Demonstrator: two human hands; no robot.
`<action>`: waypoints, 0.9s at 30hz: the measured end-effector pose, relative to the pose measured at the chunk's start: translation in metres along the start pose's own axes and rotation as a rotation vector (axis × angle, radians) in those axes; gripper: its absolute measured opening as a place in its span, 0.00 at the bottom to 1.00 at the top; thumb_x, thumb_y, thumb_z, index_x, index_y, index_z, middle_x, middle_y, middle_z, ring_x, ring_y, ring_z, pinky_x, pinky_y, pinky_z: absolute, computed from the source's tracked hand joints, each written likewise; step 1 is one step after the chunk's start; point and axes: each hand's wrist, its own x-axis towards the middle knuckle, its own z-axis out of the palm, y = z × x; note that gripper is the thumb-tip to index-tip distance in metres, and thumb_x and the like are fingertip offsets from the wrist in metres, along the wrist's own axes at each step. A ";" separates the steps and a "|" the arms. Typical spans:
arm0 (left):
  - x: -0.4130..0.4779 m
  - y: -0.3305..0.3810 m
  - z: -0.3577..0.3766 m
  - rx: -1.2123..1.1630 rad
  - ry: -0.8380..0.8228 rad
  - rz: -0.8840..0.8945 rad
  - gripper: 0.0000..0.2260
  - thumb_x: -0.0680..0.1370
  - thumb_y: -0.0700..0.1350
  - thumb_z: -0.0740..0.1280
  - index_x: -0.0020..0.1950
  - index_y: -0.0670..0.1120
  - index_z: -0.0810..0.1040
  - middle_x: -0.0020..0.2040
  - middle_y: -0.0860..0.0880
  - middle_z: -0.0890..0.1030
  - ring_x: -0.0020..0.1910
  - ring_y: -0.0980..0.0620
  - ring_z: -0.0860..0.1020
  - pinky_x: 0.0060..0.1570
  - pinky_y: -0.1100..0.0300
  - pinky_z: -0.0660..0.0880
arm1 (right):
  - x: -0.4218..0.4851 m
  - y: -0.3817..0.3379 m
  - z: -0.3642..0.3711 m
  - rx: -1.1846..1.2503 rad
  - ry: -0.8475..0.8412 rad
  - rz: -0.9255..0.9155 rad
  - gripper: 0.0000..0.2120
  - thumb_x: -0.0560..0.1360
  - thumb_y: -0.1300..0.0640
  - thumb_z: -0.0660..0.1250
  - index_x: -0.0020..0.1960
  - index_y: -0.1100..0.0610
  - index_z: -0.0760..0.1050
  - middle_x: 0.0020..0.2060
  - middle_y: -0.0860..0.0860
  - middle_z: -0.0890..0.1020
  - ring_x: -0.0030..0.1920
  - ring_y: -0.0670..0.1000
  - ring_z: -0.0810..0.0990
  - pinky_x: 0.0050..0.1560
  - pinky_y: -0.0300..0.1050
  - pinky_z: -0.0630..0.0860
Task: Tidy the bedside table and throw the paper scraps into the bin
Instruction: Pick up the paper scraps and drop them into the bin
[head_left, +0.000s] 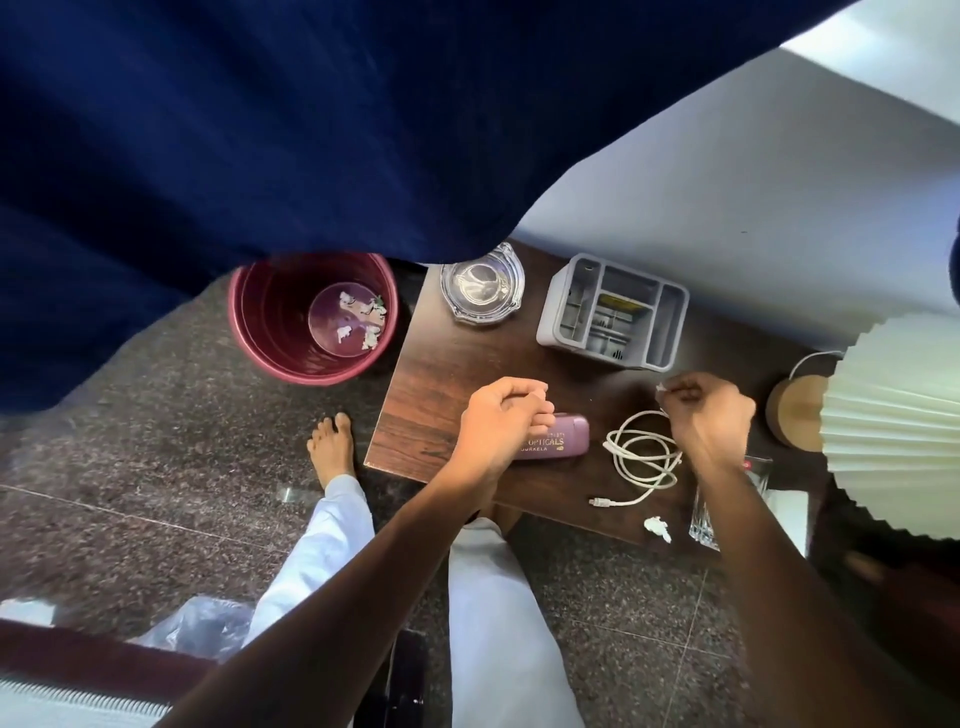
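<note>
- Done so far: several binned scraps (363, 322) lie at the bottom of the bin (270, 332), which stands on the floor well out beyond the left hand (501, 421).
- In hand: the right hand (706, 410) pinches a small white scrap (662, 387) at its fingertips, just above the bench (441, 374).
- Left hand: clenched, fingers curled, held over the case (563, 441). I cannot tell whether it holds anything.
- Left to do, in my judgement: the pinched scrap is not yet binned, and one loose scrap (657, 527) lies near the bench edge, on the near side of the right hand.
- Tidying also looks open: the cable (639, 457) lies loosely coiled just beside the right hand, between it and the case. The tray (613, 312) and dish (480, 286) stand beyond both hands.
- Hidden: a blue cloth (260, 130) fills the upper view and covers the bin's far rim and the dish's edge.
- Hidden: the lamp (893, 431) shade masks the bench beyond the right hand, and the right forearm cuts across a glass object I cannot identify.
- Hard to read: the right hand is slightly blurred, so I can make out no more of the scrap than its white tip.
</note>
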 end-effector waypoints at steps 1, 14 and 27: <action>-0.001 0.001 -0.002 -0.002 -0.003 -0.001 0.05 0.80 0.38 0.66 0.49 0.46 0.81 0.44 0.43 0.84 0.42 0.52 0.82 0.47 0.63 0.81 | -0.008 -0.005 -0.004 0.018 0.010 0.010 0.02 0.72 0.59 0.75 0.43 0.57 0.84 0.37 0.54 0.85 0.39 0.51 0.82 0.51 0.44 0.79; -0.008 0.018 -0.070 0.015 -0.038 0.132 0.12 0.80 0.41 0.69 0.63 0.45 0.82 0.50 0.49 0.87 0.47 0.54 0.85 0.47 0.62 0.82 | -0.107 -0.117 0.069 0.414 -0.440 0.003 0.06 0.73 0.60 0.73 0.45 0.50 0.85 0.40 0.48 0.88 0.44 0.47 0.86 0.50 0.47 0.83; 0.084 0.041 -0.215 0.046 0.380 0.168 0.05 0.78 0.36 0.70 0.54 0.42 0.82 0.40 0.48 0.85 0.37 0.59 0.84 0.50 0.60 0.82 | -0.130 -0.180 0.161 0.560 -0.530 0.111 0.08 0.77 0.62 0.68 0.49 0.51 0.84 0.44 0.51 0.88 0.49 0.49 0.87 0.59 0.50 0.82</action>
